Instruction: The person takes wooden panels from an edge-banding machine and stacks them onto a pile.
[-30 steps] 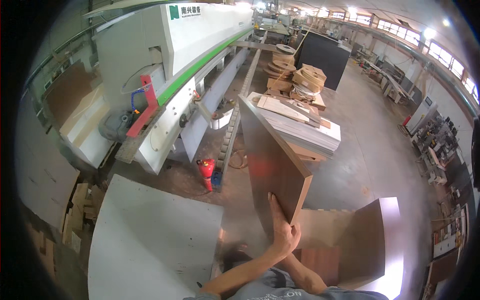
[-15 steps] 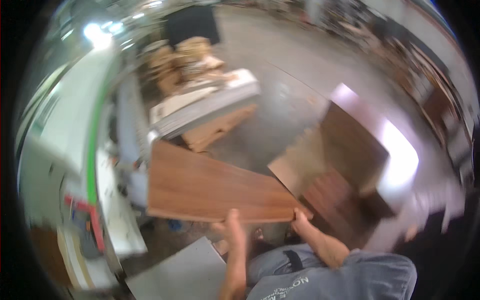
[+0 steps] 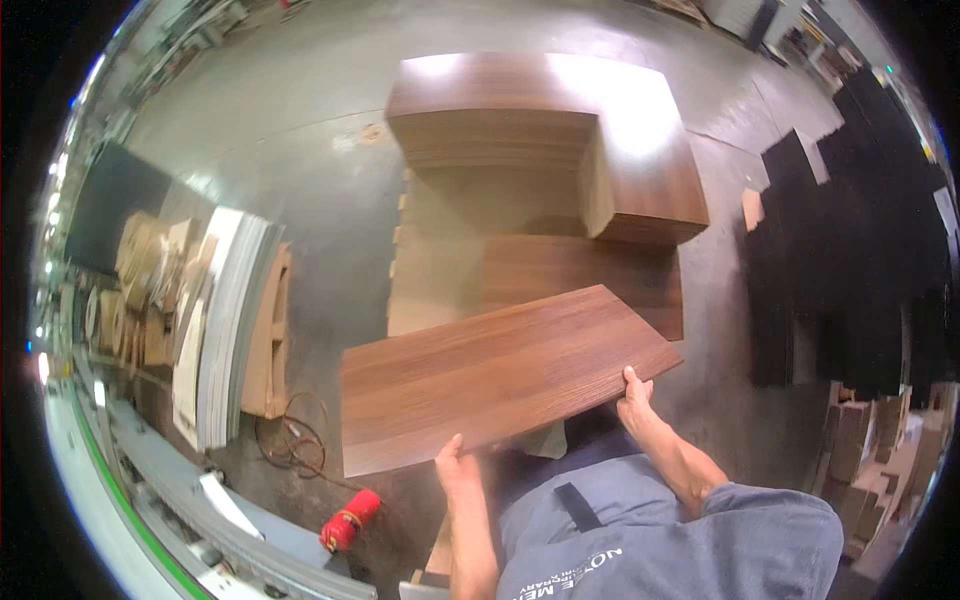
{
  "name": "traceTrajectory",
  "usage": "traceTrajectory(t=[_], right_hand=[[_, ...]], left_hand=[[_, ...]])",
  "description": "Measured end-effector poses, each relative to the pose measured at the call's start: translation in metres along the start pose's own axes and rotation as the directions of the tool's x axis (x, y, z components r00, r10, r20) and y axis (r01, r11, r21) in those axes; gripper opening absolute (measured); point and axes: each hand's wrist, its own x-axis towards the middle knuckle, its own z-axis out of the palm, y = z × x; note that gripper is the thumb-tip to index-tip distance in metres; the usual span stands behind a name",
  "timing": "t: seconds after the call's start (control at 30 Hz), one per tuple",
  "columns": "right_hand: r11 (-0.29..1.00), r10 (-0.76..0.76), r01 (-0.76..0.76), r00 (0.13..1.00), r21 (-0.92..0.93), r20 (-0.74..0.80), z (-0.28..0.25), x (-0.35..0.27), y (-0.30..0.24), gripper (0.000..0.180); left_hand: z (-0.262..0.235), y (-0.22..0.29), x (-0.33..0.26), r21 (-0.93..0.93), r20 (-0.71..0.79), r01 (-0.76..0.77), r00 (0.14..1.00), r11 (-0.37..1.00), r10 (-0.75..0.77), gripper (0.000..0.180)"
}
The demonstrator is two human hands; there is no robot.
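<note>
While both hands clasp its near edge, left hand (image 3: pixel 458 468) and right hand (image 3: pixel 637 397), the wood-grain panel (image 3: pixel 495 375) extends toward the frame's upper left, long axis crosswise.

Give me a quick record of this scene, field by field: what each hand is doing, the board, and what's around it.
left hand: grips the near edge of the board
right hand: grips the board's near right corner
board: brown wood-grain panel, held roughly flat above the floor
ahead: stacks of similar brown panels
left side: pile of pale boards, cable on the floor
lower left: red cylinder on the floor
right side: dark panels
</note>
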Motion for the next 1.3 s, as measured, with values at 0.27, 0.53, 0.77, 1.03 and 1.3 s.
traceTrajectory(t=[0.27,0.53,0.77,1.03,1.3], right_hand=[[0.997,0.005,0.015,0.962,0.071,-0.273,-0.001,0.15,-0.024,0.058],[0.976,-0.026,0.08,0.967,0.203,-0.254,-0.006,0.285,0.046,0.07],[0.974,0.208,-0.221,0.959,-0.047,-0.193,-0.034,0.357,0.077,0.062],[0.51,0.025,-0.079,0.997,-0.856,-0.078,-0.042,0.414,0.011,0.046],[-0.041,-0.416,0.313,0.858,-0.949,0.302,-0.033,0.534,-0.048,0.06]], left_hand=[[0.084,-0.143,0.171,0.218,0.008,0.184,0.982,0.958,-0.19,0.042],[0.08,-0.25,0.336,0.228,0.114,0.268,0.947,0.936,-0.299,0.048],[0.058,-0.284,0.408,0.732,-0.007,0.341,0.87,0.59,-0.494,0.047],[0.079,-0.234,0.447,0.93,0.356,-0.333,0.921,0.152,-0.156,0.023],[0.074,-0.168,0.594,0.986,0.163,-0.162,0.986,0.049,-0.019,0.055]])
